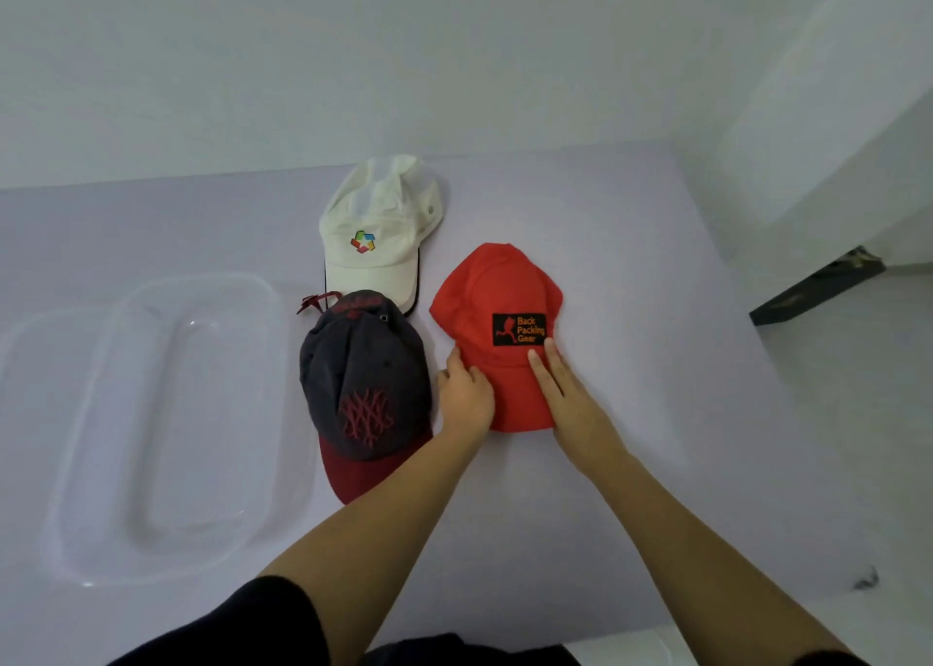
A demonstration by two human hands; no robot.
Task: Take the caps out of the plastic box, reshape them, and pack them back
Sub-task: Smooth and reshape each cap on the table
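Three caps lie on the pale table. A red cap (pixel 497 291) with a black patch sits right of centre, brim toward me. My left hand (pixel 467 395) holds the left edge of its brim with curled fingers. My right hand (pixel 560 387) lies flat on the brim's right side, fingers straight and reaching up to the patch. A dark grey cap (pixel 366 372) with a maroon brim lies just left of my left hand. Behind it rests a white cap (pixel 381 221) with a coloured logo. The clear plastic box (pixel 91 463) stands at the left, with nothing inside it.
A wall rises behind the table (pixel 631 261). The table's right edge drops to a light floor, where a dark object (pixel 818 286) lies. A second clear plastic piece (pixel 25 342), perhaps the lid, lies at the far left beside the box.
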